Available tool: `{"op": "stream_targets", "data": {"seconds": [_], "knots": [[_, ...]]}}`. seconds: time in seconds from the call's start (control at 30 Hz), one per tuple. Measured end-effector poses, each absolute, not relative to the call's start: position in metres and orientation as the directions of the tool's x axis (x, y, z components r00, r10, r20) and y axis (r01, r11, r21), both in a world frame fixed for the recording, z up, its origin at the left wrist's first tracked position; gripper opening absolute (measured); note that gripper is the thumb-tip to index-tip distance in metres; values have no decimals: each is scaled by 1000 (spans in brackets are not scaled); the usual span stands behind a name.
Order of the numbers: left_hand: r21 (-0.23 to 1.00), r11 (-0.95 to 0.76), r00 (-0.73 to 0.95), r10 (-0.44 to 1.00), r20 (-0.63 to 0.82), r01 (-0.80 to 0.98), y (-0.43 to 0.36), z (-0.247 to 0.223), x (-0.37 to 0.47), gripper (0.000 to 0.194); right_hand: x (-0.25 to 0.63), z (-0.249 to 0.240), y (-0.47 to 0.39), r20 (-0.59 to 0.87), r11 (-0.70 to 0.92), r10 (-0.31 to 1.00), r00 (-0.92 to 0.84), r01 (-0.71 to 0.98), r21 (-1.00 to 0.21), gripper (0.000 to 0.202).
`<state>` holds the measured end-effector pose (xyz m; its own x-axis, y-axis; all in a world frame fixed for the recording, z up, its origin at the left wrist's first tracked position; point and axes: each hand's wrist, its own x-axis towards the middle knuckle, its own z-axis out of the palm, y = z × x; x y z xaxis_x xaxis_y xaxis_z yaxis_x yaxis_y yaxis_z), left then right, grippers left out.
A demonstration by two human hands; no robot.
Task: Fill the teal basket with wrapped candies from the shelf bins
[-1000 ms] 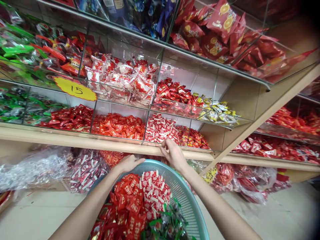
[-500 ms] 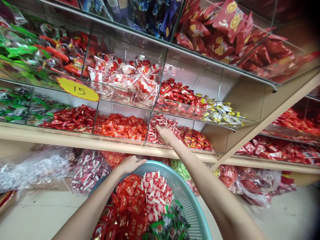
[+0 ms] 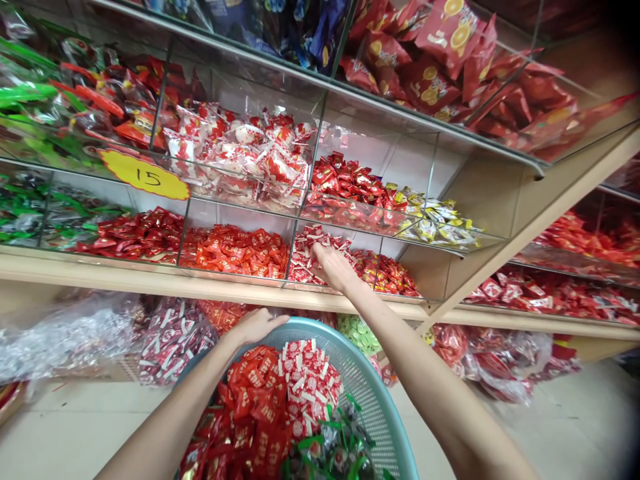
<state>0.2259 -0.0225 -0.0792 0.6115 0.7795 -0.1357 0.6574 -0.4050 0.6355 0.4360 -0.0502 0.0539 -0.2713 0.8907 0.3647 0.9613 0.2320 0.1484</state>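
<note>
Reaching deeper since a second ago, right hand [image 3: 334, 267] spreads flat on red-and-white candies [image 3: 310, 257] while left hand [image 3: 257, 325] curls over basket [image 3: 373, 393] rim; a tipped basket could spill sweets.

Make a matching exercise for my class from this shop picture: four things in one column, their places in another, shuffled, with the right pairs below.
Things
1. right hand
2. left hand
3. yellow price tag
4. orange-print red packets

Places
A. top shelf
B. on the teal basket rim
C. in the bin of red-and-white candies
D. front of the middle shelf, left

Pairs: 1-C, 2-B, 3-D, 4-A
</note>
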Motion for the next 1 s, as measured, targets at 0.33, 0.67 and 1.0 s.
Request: {"op": "stream_targets", "data": {"seconds": [0.33, 0.67, 1.0], "knots": [[658, -406, 627, 768, -131, 634, -15, -90, 226, 66, 402, 60, -133, 400, 462, 827, -396, 883, -82, 12], [684, -398, 647, 748, -144, 612, -18, -82, 221, 62, 395, -18, -169, -59, 451, 888, -455, 889, -76, 29], [752, -307, 625, 760, -176, 584, -33, -79, 184, 58, 413, -24, -145, 244, 352, 919, -309, 922, -161, 31]]}}
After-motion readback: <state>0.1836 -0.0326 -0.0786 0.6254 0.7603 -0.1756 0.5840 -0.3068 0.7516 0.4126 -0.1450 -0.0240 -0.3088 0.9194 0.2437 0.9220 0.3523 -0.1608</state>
